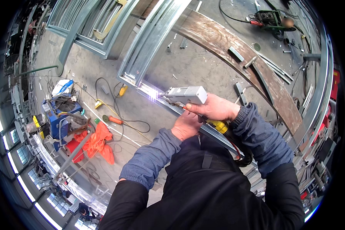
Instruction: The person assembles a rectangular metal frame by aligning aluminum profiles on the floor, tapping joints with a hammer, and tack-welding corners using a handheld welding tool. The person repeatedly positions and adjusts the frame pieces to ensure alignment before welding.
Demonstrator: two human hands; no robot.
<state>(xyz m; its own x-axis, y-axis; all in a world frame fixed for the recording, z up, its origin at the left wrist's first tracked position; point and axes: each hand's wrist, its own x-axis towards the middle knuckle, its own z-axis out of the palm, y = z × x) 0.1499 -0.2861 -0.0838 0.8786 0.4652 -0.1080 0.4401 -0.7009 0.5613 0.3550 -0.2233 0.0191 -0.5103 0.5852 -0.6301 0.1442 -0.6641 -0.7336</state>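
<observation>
My right hand (214,108) is wrapped round a handheld welding gun (186,94) with a grey box-shaped body and a yellow section below the grip. The gun's tip points left. A bright white-violet glare (154,94) burns where it meets a long galvanized steel rail (172,105). Close against the gun's underside is my left hand (186,125), its fingers curled. What they hold, if anything, is hidden. Beyond the glare, the end of a grooved steel channel frame (130,74) meets the rail.
A curved rusty steel plate (234,42) carries loose metal pieces. On the floor to the left lie an angle grinder (115,120), cables, orange cloth (97,142) and a blue machine (59,119). A green machine (270,21) stands far right. Another person (86,211) appears at lower left.
</observation>
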